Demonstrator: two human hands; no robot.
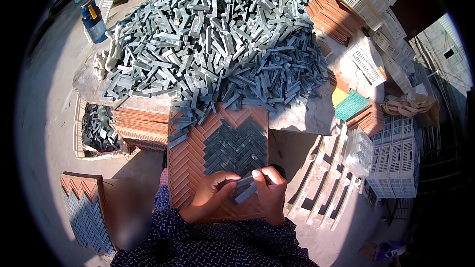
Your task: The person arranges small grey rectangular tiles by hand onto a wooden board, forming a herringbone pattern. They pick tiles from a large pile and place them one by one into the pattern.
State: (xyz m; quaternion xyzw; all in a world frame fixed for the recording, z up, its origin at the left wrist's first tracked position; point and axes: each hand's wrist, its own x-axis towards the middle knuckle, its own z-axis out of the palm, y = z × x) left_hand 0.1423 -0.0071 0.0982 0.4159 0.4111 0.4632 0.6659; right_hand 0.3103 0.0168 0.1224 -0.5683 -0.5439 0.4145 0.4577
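Note:
Close to my body, my left hand (212, 194) and my right hand (271, 193) face each other with bent fingers. Between them are a few grey stone strips (245, 194), pinched by the thumbs and fingers of both hands; which strip belongs to which hand is partly hidden. Under the hands lies a terracotta-coloured tray (185, 180) with herringbone grooves. Dark grey strips laid in a herringbone pattern (233, 144) fill its upper right part, just beyond my fingers. Loose strips (180, 118) spill over the tray's far left corner.
A big heap of stone strips (213, 39) covers the table ahead. Left are stacked trays (141, 123), a crate (79, 136) of dark pieces, a filled herringbone tray (84, 217), gloves (109, 54) and a bottle (93, 22). Right stand a wooden pallet (321, 173) and white crates (396, 163).

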